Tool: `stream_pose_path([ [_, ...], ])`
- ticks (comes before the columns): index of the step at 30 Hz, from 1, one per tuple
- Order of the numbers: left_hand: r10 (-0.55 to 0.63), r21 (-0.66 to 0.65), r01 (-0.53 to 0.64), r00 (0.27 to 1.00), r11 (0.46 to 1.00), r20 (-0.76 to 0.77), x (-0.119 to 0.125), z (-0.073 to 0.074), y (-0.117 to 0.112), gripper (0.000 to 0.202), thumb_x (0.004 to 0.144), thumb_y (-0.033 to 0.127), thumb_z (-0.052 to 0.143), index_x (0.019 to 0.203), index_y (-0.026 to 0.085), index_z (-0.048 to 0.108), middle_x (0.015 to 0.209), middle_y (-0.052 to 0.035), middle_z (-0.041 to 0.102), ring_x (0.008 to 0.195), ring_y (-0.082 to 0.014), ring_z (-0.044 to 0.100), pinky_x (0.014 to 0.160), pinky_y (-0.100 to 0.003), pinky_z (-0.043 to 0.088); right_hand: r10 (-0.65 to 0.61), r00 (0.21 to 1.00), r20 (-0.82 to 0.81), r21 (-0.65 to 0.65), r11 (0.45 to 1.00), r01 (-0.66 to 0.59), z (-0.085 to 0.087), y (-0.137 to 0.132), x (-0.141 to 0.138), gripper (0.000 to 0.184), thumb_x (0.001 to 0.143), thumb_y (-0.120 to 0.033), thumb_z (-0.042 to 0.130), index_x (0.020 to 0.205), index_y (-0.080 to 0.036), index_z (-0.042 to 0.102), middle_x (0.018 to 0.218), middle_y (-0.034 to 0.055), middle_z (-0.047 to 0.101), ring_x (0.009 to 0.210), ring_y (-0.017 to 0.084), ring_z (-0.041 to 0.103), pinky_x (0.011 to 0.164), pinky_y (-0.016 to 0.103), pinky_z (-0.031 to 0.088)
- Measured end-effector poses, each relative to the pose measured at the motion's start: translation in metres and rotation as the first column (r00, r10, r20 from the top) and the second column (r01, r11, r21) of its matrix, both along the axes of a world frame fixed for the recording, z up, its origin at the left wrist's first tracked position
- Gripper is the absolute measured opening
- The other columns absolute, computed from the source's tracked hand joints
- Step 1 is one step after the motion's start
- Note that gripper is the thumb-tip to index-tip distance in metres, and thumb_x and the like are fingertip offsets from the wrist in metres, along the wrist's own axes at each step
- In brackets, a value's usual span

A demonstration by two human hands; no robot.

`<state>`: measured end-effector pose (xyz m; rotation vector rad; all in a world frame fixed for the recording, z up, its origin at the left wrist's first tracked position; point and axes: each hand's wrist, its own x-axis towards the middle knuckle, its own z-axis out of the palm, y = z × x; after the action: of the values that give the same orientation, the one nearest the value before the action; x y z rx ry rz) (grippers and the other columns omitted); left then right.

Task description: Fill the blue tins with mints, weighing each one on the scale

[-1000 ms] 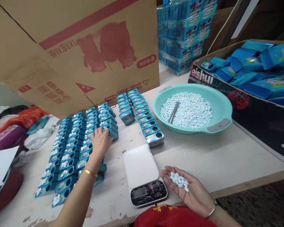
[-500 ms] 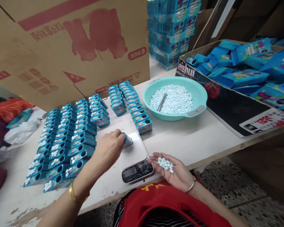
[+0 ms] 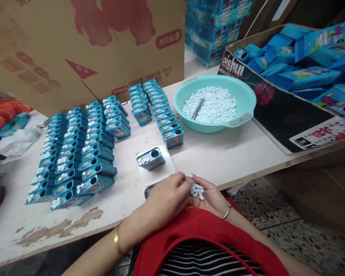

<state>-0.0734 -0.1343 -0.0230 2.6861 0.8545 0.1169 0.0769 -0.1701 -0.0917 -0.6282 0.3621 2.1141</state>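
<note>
My right hand [image 3: 215, 201] is cupped palm up near the table's front edge, holding a small pile of pale blue candies [image 3: 197, 191]. Over its palm reaches my left hand [image 3: 171, 191], with fingers bent together at the pile. Their tips are partly hidden, so I cannot make out what is between them. Beyond both hands, a blue candy tin [image 3: 151, 164] stands on the white digital scale [image 3: 148, 178], a few candies lying on its top beside the dark round hole. My left hand and forearm cover most of the scale's display.
Rows of blue tins [image 3: 97, 153] with candies on top stand left. More tins [image 3: 172, 138] line up behind the scale. A turquoise bowl [image 3: 218, 128] holds loose candies and a grey stick. Right is a carton [image 3: 276, 115] of blue packs; a big cardboard box [image 3: 117, 65] stands behind.
My left hand has let go of the tin on the scale and moved right and toward me, to the candies in my right palm. The view has tilted down.
</note>
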Motion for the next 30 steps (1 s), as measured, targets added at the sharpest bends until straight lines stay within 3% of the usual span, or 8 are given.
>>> stream_pose_path([
  [2, 0.03, 0.013, -0.03, 0.999, 0.999, -0.015, 0.013, -0.021, -0.017, 0.025, 0.089, 0.019, 0.043, 0.113, 0.015, 0.049, 0.101, -0.009, 0.055, 0.085, -0.0169, 0.054, 0.068, -0.028, 0.048, 0.022, 1.0, 0.014, -0.023, 1.0, -0.021, -0.002, -0.003, 0.0, 0.029, 0.093, -0.026, 0.04, 0.089, -0.011, 0.066, 0.076, 0.0064, 0.073, 0.072, 0.015, 0.07, 0.066, 0.025, 0.057],
  [5, 0.07, 0.02, -0.069, 0.996, 0.997, -0.063, 0.025, -0.04, -0.028, 0.019, 0.086, 0.018, 0.045, 0.104, 0.015, 0.052, 0.1, -0.0088, 0.055, 0.078, -0.0158, 0.053, 0.059, -0.026, 0.045, 0.056, 0.996, 0.071, -0.026, 0.998, -0.055, -0.004, -0.006, 0.003, 0.027, 0.09, -0.024, 0.044, 0.1, -0.012, 0.066, 0.093, 0.0086, 0.073, 0.091, 0.017, 0.069, 0.081, 0.03, 0.055],
  [9, 0.079, 0.012, -0.079, 0.996, 0.997, -0.031, 0.025, -0.045, -0.029, 0.013, 0.083, 0.019, 0.048, 0.095, 0.016, 0.053, 0.097, -0.0074, 0.055, 0.071, -0.014, 0.051, 0.052, -0.023, 0.041, 0.1, 0.988, 0.116, -0.029, 0.995, -0.097, -0.006, -0.008, 0.005, 0.024, 0.086, -0.022, 0.049, 0.099, -0.012, 0.067, 0.099, 0.0091, 0.072, 0.1, 0.02, 0.066, 0.088, 0.033, 0.053],
  [16, 0.116, 0.049, -0.122, 0.986, 0.991, 0.117, 0.022, -0.054, -0.027, 0.01, 0.086, 0.017, 0.044, 0.09, 0.014, 0.053, 0.089, -0.0065, 0.055, 0.074, -0.0149, 0.051, 0.058, -0.025, 0.045, 0.104, 0.992, 0.073, 0.003, 0.994, -0.105, -0.019, -0.01, 0.005, 0.016, 0.082, -0.021, 0.054, 0.084, -0.011, 0.067, 0.08, 0.0075, 0.073, 0.084, 0.02, 0.07, 0.078, 0.031, 0.056],
  [23, 0.183, -0.181, -0.144, 0.957, 0.973, 0.224, 0.005, -0.042, -0.009, 0.009, 0.086, 0.015, 0.042, 0.088, 0.014, 0.051, 0.096, -0.007, 0.053, 0.08, -0.0127, 0.054, 0.068, -0.025, 0.049, 0.018, 0.999, 0.031, -0.035, 0.999, -0.017, -0.008, 0.008, -0.005, 0.017, 0.086, -0.013, 0.049, 0.078, -0.013, 0.064, 0.07, 0.002, 0.07, 0.067, 0.012, 0.067, 0.071, 0.025, 0.056],
  [30, 0.228, -0.106, -0.21, 0.951, 0.972, 0.208, -0.01, -0.023, 0.012, 0.013, 0.088, 0.013, 0.041, 0.09, 0.014, 0.054, 0.099, -0.0088, 0.053, 0.084, -0.0142, 0.054, 0.07, -0.028, 0.05, -0.052, 0.998, 0.035, 0.107, 0.993, 0.048, 0.017, 0.038, -0.024, 0.02, 0.087, -0.01, 0.045, 0.08, -0.01, 0.063, 0.068, 0.002, 0.067, 0.06, 0.008, 0.063, 0.06, 0.017, 0.053],
])
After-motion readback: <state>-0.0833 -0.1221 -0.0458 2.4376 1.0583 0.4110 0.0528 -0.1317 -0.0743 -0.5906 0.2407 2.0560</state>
